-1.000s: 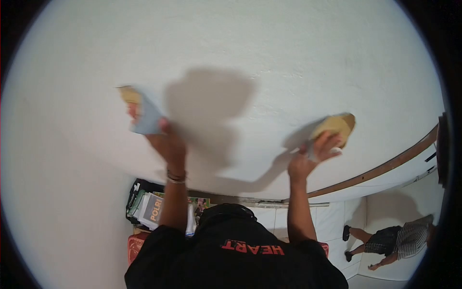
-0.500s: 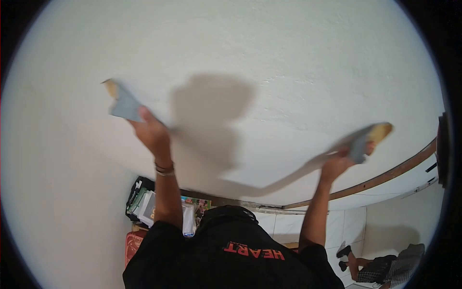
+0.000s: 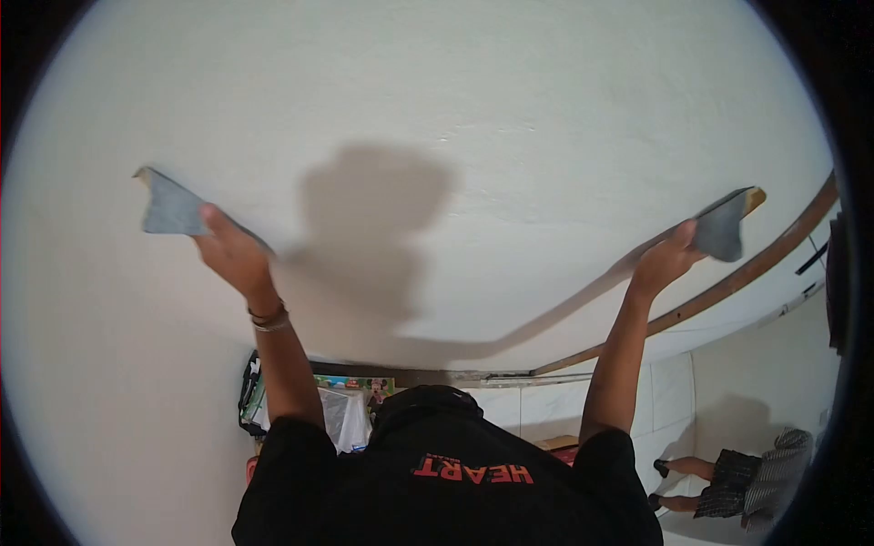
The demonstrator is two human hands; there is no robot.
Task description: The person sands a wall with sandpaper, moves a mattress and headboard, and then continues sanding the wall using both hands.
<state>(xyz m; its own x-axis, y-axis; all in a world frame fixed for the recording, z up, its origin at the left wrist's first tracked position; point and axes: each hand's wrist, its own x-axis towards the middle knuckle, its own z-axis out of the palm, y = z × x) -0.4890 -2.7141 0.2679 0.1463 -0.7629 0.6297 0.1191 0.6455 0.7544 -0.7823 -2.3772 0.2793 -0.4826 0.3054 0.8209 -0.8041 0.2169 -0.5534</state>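
Observation:
My left hand point(image 3: 232, 255) is raised against a pale wall point(image 3: 546, 91) at the left, thumb closed over a bent sheet of sandpaper point(image 3: 175, 207). This sheet is grey, with a curled tan edge at its far corner. On the right, my right hand point(image 3: 665, 262) grips a second sandpaper sheet point(image 3: 721, 227), also grey with a tan end sticking out. Both sheets lie at or very close to the wall; exact contact cannot be made out. Most fingers of each hand are hidden behind the sheets.
A brown wooden strip point(image 3: 746, 273) runs along the wall's edge at the right. Below my left arm are a clear plastic-wrapped item point(image 3: 346, 414) and a colourful printed board point(image 3: 378, 389). Another person point(image 3: 728, 482) is at the lower right, on the tiled floor.
My left hand has moved left with its sandpaper. My right hand has moved up and slightly right, and its sheet now shows more grey. The other person has shifted slightly.

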